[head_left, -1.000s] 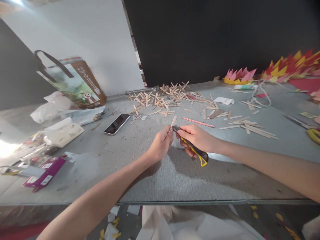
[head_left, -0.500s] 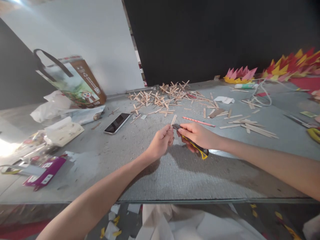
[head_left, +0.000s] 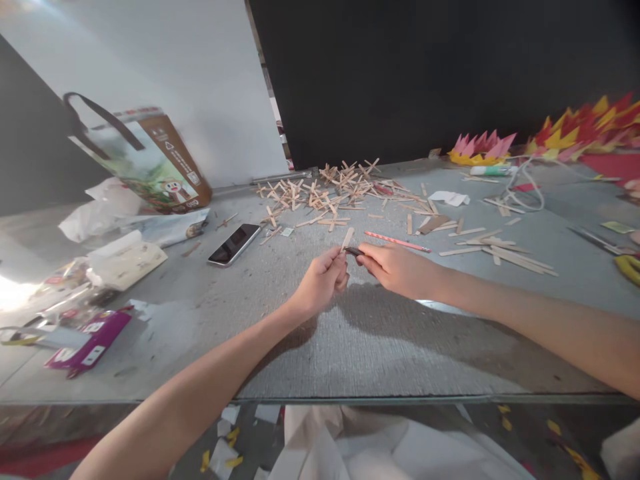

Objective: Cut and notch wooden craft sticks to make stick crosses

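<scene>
The fingers of the left hand are clamping the lower part of a wooden stick, thumb pressing on top, while those of the right hand are closing around a dark tool, most of whose body the hand is hiding. The stick is rising just beyond the left fingertips, its lower end hiding in the grip, so the left hand is sitting nearer to it than the right. Its long axis is running away from the body with a slight lean to the right, and its free end is pointing toward a heap of crossed sticks. The tool is pointing leftward from the right fingers, lying across that axis, its front end meeting or nearly meeting the stick just above the left fingers; whether they are touching, one cannot tell. Just beyond the right fingers, a striped pink pencil is lying on the worktop. Farther right of them, loose flat sticks are spreading, with yellow-handled scissors lying past these. Left of the left fingers, a phone is lying aslant, and well beyond it a printed bag is leaning.
</scene>
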A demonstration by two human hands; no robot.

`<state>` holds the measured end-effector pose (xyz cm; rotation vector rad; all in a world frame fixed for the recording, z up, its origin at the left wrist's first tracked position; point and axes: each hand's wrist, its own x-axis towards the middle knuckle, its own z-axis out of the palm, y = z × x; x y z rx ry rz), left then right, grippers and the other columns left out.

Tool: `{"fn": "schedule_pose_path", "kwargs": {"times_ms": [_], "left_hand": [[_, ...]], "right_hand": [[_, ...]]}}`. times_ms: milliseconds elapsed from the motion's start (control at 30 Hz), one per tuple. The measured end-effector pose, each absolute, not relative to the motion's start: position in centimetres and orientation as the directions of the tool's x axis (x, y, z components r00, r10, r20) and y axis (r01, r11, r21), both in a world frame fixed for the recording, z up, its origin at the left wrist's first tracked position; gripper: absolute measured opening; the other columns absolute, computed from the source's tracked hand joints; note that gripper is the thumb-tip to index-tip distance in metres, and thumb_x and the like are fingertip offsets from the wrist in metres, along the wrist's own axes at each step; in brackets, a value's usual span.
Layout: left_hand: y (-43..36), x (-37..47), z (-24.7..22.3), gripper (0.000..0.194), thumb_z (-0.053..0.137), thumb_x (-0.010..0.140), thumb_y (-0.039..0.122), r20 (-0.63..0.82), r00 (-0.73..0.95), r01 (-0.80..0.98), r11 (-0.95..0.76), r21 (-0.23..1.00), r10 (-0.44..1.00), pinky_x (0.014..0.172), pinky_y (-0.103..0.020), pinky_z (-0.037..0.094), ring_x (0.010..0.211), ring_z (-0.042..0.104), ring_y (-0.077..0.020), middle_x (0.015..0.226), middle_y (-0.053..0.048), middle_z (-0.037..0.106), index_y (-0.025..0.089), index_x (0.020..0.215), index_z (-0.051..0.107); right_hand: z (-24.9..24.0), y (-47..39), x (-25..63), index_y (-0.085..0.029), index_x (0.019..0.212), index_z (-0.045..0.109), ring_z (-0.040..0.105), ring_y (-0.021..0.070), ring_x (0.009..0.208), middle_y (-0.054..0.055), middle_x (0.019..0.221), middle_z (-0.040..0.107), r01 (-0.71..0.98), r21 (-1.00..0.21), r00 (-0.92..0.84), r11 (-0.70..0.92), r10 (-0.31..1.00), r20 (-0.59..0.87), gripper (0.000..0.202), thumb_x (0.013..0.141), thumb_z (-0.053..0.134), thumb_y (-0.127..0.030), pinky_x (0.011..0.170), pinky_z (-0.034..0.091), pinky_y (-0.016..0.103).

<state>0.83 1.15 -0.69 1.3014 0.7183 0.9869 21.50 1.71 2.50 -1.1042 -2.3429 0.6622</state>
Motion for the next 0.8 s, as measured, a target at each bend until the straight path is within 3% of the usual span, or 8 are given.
{"fn": "schedule_pose_path", "kwargs": {"times_ms": [67,167,367,433,533,667,800], "left_hand": [[1.1,0.9,-0.5,0.037,0.064,0.096,0.054,0.091,0.432,-0.188,-0.009,0.982,0.897,0.052,-0.026,0.022,0.046,0.025,-0.0064,0.059,0.012,0.025,0.022,0.092,0.047],[1.0,1.0,-0.3,0.035,0.063,0.097,0.054,0.101,0.426,-0.195,-0.017,0.981,0.899,0.051,-0.026,0.020,0.047,0.024,-0.0067,0.060,0.012,0.024,0.021,0.098,0.051],[1.1,1.0,-1.1,0.039,0.060,0.100,0.055,0.141,0.427,-0.158,-0.080,0.984,0.893,0.052,-0.026,0.023,0.050,0.027,-0.0068,0.064,0.010,0.028,0.021,0.088,0.046],[1.2,1.0,-1.4,0.040,0.059,0.100,0.056,0.145,0.433,-0.162,-0.081,0.983,0.890,0.052,-0.025,0.024,0.051,0.027,-0.0066,0.065,0.010,0.029,0.022,0.086,0.044],[1.2,1.1,-1.5,0.039,0.061,0.099,0.055,0.139,0.432,-0.179,-0.067,0.982,0.891,0.051,-0.024,0.023,0.051,0.027,-0.0066,0.066,0.010,0.030,0.021,0.090,0.045],[1.0,1.2,-1.4,0.041,0.062,0.097,0.058,0.138,0.438,-0.189,-0.059,0.980,0.888,0.050,-0.024,0.022,0.051,0.027,-0.0064,0.066,0.010,0.029,0.021,0.089,0.045],[0.6,1.4,-1.3,0.041,0.063,0.097,0.057,0.139,0.452,-0.244,-0.028,0.969,0.881,0.052,-0.024,0.022,0.052,0.025,-0.0065,0.067,0.010,0.028,0.021,0.091,0.046]], "right_hand": [[2.2,1.9,21.7,-0.023,0.096,0.057,0.045,0.0172,0.052,0.000,0.063,0.055,0.632,-0.442,-0.589,0.637,0.765,0.261,0.020,0.108,0.045,-0.032,0.059,0.026,0.032],[2.0,2.0,22.0,-0.021,0.110,0.063,0.057,0.0212,0.063,0.006,0.077,0.066,0.649,-0.306,-0.606,0.696,0.717,0.345,0.023,0.109,0.043,-0.033,0.063,0.034,0.032],[2.1,1.6,21.8,-0.026,0.135,0.064,0.075,0.0276,0.098,0.010,0.123,0.078,0.575,-0.415,-0.487,0.705,0.703,0.519,0.032,0.109,0.050,-0.039,0.087,0.054,0.040],[1.7,1.8,21.7,-0.029,0.141,0.064,0.073,0.0291,0.115,0.007,0.135,0.075,0.557,-0.402,-0.496,0.727,0.679,0.541,0.035,0.108,0.053,-0.036,0.102,0.055,0.045],[0.4,2.6,21.6,-0.031,0.143,0.064,0.069,0.0288,0.128,0.004,0.135,0.075,0.552,-0.341,-0.518,0.761,0.634,0.575,0.039,0.106,0.057,-0.026,0.118,0.048,0.052],[-0.9,3.4,21.7,-0.030,0.143,0.063,0.077,0.0256,0.112,0.004,0.129,0.078,0.500,-0.234,-0.559,0.834,0.517,0.648,0.044,0.102,0.058,-0.016,0.103,0.060,0.045],[-1.2,3.5,21.7,-0.030,0.139,0.065,0.079,0.0233,0.098,0.003,0.118,0.081,0.491,-0.162,-0.546,0.856,0.448,0.708,0.039,0.102,0.061,-0.017,0.093,0.063,0.040]]}}
